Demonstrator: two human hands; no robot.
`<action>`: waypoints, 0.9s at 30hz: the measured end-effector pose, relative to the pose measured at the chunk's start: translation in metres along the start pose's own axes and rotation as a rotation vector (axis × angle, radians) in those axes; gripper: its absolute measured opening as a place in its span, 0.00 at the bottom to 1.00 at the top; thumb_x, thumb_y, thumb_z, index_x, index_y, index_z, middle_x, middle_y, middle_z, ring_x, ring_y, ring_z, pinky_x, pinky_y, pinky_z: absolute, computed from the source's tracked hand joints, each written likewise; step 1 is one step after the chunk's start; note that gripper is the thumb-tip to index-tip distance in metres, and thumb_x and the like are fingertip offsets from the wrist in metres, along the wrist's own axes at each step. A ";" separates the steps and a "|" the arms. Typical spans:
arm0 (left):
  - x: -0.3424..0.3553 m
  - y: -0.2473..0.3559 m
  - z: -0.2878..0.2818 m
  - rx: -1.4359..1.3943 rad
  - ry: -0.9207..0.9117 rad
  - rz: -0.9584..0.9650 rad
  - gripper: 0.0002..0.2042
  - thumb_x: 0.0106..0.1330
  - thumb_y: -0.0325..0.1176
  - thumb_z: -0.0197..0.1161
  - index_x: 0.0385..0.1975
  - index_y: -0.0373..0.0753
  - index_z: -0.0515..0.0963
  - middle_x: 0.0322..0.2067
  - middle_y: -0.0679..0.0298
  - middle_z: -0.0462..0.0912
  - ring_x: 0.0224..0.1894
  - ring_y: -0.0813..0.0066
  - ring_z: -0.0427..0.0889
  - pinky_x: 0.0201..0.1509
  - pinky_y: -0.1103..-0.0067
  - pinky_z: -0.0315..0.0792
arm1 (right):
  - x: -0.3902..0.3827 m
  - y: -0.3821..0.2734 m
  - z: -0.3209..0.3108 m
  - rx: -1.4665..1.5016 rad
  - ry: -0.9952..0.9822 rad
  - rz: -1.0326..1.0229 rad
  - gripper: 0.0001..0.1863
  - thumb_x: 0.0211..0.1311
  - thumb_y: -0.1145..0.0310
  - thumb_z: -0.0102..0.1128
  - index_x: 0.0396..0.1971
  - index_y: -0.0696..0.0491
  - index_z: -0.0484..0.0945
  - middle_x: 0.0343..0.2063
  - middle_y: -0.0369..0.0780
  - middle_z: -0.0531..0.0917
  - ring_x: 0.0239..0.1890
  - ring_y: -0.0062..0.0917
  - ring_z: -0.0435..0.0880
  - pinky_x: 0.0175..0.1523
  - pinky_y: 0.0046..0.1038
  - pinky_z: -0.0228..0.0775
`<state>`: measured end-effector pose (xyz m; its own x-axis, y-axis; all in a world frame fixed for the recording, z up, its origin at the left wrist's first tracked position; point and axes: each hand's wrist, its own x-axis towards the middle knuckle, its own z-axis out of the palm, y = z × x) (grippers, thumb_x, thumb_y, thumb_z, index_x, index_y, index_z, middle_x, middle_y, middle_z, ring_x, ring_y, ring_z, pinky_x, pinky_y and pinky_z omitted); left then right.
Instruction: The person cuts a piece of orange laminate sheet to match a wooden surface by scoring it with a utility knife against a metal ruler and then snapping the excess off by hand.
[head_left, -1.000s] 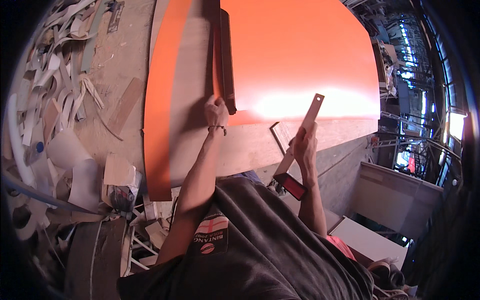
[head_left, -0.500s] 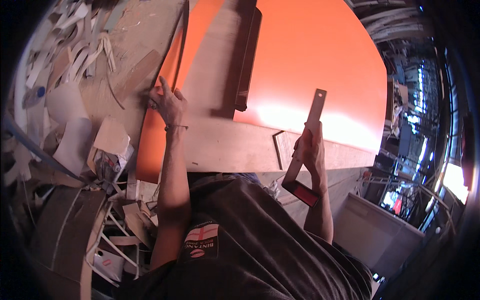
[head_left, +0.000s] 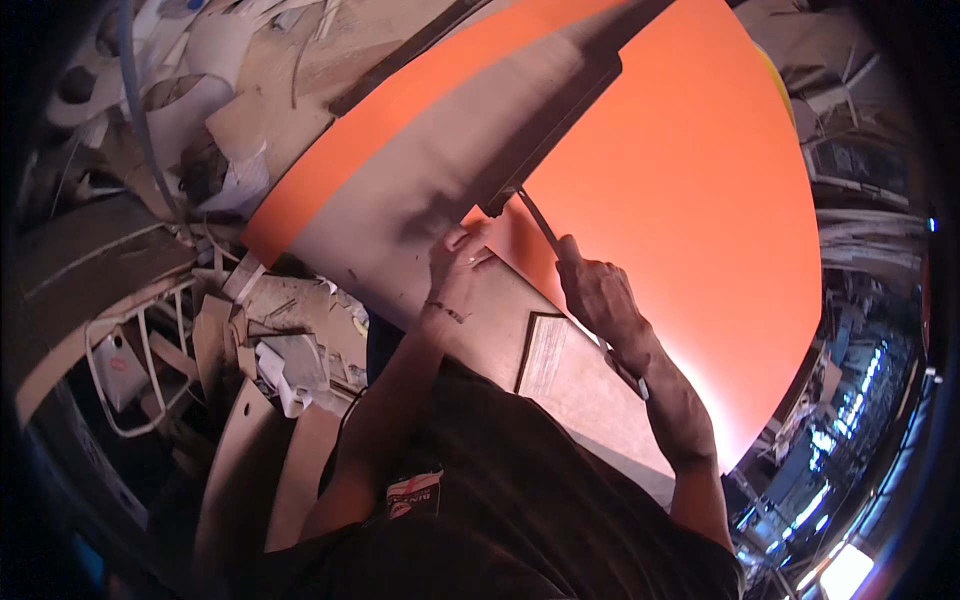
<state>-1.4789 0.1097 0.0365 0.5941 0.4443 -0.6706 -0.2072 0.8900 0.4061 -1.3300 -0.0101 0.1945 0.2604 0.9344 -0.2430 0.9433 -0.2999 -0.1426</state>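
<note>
My right hand (head_left: 603,300) is closed around a metal tool (head_left: 537,217), its slim blade pointing far-left, over the orange sheet (head_left: 690,170) and up to the near end of a dark bar (head_left: 560,135). I seem to grip it partway along so that the tip stays steerable. My left hand (head_left: 460,265) sits at the sheet's near-left corner, fingers bent, perhaps steadying that edge; whether they pinch anything I cannot tell. The bar lies along the sheet's left edge, probably weighing it down against the pale board (head_left: 400,200).
</note>
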 end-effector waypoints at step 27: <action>0.009 -0.037 0.055 0.216 0.320 0.488 0.07 0.67 0.30 0.69 0.38 0.34 0.84 0.33 0.66 0.86 0.37 0.81 0.81 0.44 0.80 0.73 | 0.064 0.015 0.018 -0.208 -0.267 -0.204 0.09 0.66 0.71 0.54 0.43 0.54 0.68 0.14 0.41 0.78 0.14 0.36 0.80 0.19 0.39 0.69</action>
<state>-1.4231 0.0753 0.0494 0.2010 0.8334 -0.5148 -0.2143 0.5503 0.8070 -1.3026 0.0420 0.1593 0.0259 0.8800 -0.4743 0.9989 -0.0419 -0.0232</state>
